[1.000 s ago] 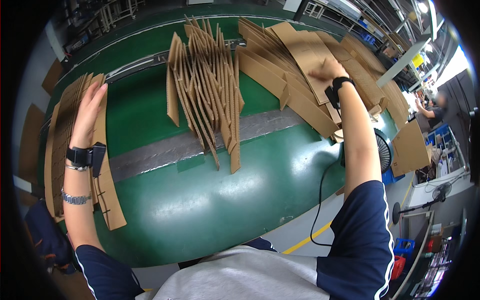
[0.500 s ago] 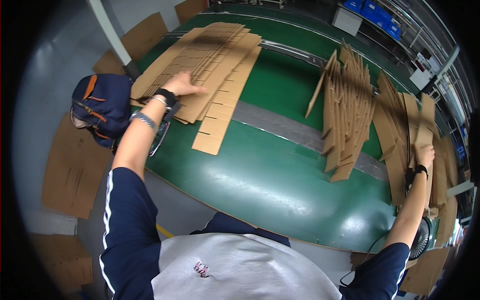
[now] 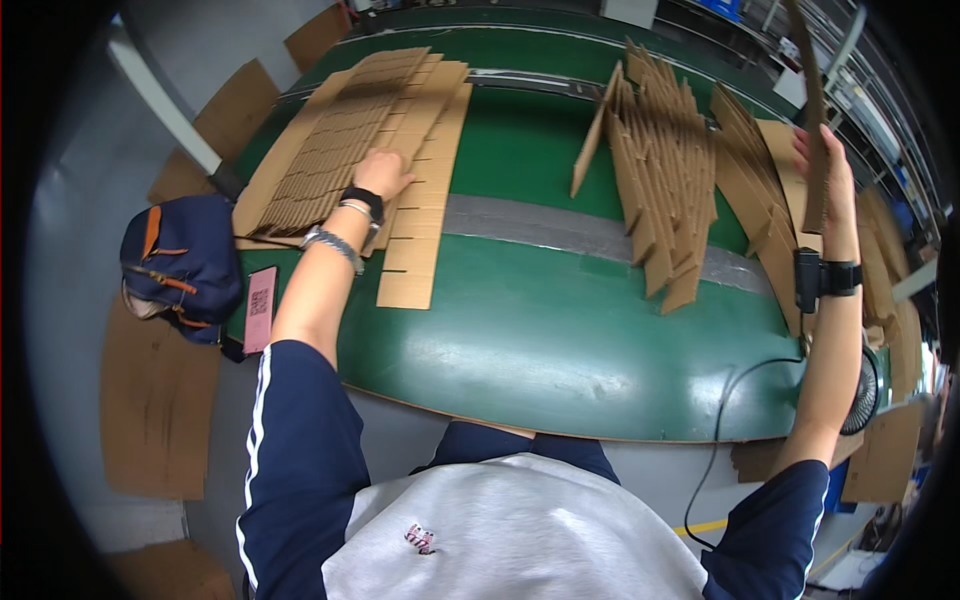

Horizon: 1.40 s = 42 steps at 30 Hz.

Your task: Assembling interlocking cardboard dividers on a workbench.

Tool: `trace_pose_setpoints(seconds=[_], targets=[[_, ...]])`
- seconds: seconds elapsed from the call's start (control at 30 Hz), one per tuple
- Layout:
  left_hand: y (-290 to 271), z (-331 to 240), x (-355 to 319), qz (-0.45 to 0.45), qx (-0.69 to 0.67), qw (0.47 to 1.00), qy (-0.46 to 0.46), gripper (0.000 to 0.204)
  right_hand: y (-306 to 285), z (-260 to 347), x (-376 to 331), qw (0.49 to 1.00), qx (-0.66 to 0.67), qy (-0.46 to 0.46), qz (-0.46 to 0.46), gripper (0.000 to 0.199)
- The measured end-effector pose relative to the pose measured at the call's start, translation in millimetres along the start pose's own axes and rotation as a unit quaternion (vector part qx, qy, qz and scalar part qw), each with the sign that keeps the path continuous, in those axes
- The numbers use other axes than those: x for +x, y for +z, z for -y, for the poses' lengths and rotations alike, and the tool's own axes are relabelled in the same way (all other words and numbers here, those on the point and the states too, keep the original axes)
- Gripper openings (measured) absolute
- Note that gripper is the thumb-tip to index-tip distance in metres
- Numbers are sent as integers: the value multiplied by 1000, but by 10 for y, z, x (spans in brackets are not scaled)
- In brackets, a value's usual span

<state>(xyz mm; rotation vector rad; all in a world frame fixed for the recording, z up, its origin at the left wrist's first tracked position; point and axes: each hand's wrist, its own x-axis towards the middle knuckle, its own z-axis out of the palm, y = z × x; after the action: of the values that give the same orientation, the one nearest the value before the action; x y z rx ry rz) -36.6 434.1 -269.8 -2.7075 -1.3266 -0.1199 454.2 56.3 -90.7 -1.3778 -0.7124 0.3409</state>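
Note:
At the left of the table lies a fanned stack of slotted cardboard strips [image 3: 340, 140]. My left hand [image 3: 383, 175] is on its right part, fingers curled down over a strip's edge, partly hidden under the hand. A wider slotted strip [image 3: 415, 240] sticks out toward me beside it. My right hand [image 3: 838, 180] is raised at the far right and holds a cardboard strip [image 3: 815, 110] upright, seen nearly edge-on. Below it are more cardboard pieces [image 3: 755, 190]. Between the hands stands a bundle of interlocked cardboard dividers [image 3: 665, 170].
The green table [image 3: 560, 340] has a grey tape band [image 3: 560, 225] across it. A navy bag [image 3: 185, 265] and a pink card-like thing [image 3: 260, 310] sit at the left edge. A black fan [image 3: 862, 395] with a cable [image 3: 722, 400] is at the right edge.
My right hand has lifted a cardboard strip up from the pile at the right. My left hand's fingers have gone from spread to curled on the stack. The view has shifted.

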Motion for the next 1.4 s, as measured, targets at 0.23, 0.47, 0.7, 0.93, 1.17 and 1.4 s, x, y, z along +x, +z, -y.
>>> trace_pose_setpoints(seconds=[0.23,0.47,0.7,0.93,1.17,1.4], targets=[[-37,-91,74,28,7,1000,-11,33,468,165,-717,985,96,11,145,49],[48,-25,109,-27,45,999,15,26,498,155,-916,979,111,22,170,49],[-59,-157,255,49,75,996,28,26,370,160,-1115,972,155,29,173,54],[-49,-76,310,43,75,996,-15,29,345,150,-1271,964,196,24,178,58],[20,-98,465,-17,101,993,58,23,303,133,-1397,967,195,37,157,60],[-29,-148,294,65,37,997,19,52,364,5,-1444,969,180,42,165,59]])
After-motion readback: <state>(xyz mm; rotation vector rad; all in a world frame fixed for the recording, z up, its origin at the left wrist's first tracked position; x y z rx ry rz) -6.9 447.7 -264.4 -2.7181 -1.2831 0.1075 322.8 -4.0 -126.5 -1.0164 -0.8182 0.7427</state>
